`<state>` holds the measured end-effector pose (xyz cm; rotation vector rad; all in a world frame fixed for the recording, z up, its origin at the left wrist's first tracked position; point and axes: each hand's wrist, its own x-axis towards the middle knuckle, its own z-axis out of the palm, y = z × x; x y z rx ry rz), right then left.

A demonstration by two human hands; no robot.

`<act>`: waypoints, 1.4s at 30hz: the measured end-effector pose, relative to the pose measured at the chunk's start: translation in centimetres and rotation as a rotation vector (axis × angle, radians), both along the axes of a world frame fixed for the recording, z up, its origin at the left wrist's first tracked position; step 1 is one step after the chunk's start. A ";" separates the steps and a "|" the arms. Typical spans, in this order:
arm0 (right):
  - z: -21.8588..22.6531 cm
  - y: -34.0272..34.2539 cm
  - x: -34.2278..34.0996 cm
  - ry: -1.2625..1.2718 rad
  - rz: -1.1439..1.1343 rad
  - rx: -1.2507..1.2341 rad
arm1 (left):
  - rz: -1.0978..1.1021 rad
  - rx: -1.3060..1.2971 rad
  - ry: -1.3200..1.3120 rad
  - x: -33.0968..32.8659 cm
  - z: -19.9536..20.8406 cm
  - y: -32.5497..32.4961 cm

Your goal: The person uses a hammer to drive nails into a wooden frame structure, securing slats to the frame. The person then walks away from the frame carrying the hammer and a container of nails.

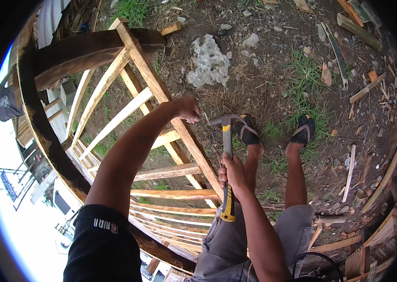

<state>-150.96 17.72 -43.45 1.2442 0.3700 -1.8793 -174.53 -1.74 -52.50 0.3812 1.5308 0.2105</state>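
Note:
My right hand (234,174) is closed around the grey, black and yellow handle of a claw hammer (227,136). The hammer is held out in front of my legs, its metal head pointing away from me. Just left of the head, my left hand (188,110) pinches a thin metal nail (204,115), which looks bent. The nail's end is close to the hammer head; whether they touch I cannot tell. Beneath my left wrist runs a long wooden rail (186,134), part of a slatted wooden frame (130,105) standing to my left.
A thick dark beam (95,51) crosses behind the frame. On the dirt ahead lies a pale rough stone (209,62). My feet in dark footwear (250,131) stand among grass tufts. Wood scraps, including a pale strip (350,173), are scattered at the right.

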 end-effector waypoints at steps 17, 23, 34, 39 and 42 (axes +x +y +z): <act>1.8 0.7 -3.4 -0.061 -0.223 0.300 | 0.014 0.024 0.011 3.5 -1.7 -2.5; 1.0 4.5 -3.0 0.089 0.119 0.165 | -0.076 0.018 0.071 3.6 -1.1 -2.1; 1.3 -0.4 -1.7 0.083 0.087 0.207 | -0.091 0.061 0.115 3.9 -0.8 -2.7; 0.8 12.5 -3.2 0.034 -0.192 0.552 | 0.009 0.080 0.090 4.1 -1.4 -2.7; 0.3 11.8 -5.5 0.080 -1.141 0.219 | 0.093 -0.023 0.004 4.0 -1.9 -2.7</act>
